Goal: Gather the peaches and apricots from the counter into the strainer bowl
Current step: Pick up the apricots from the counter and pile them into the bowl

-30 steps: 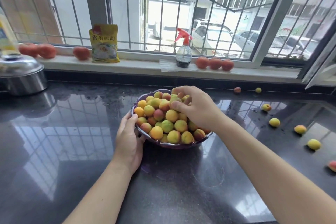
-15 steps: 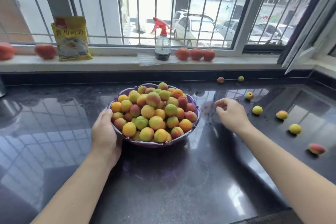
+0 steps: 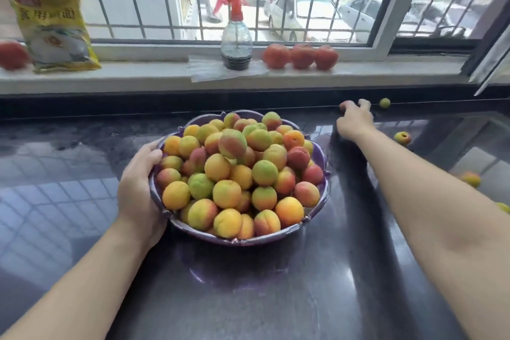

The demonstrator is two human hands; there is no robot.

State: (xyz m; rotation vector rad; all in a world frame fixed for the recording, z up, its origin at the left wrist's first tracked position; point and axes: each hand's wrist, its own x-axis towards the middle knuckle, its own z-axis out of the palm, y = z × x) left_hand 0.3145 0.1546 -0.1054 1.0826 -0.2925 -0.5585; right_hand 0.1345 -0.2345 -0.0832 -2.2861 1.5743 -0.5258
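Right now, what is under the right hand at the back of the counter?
A reddish fruit peeks out past the right hand's fingers, against the back edge. The hand covers most of it, so the grip can't be confirmed.

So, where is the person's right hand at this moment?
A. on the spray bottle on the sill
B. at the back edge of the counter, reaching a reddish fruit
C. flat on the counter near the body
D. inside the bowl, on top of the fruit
B: the right hand is stretched to the counter's back edge, fingers at a reddish fruit, well apart from the strainer bowl.
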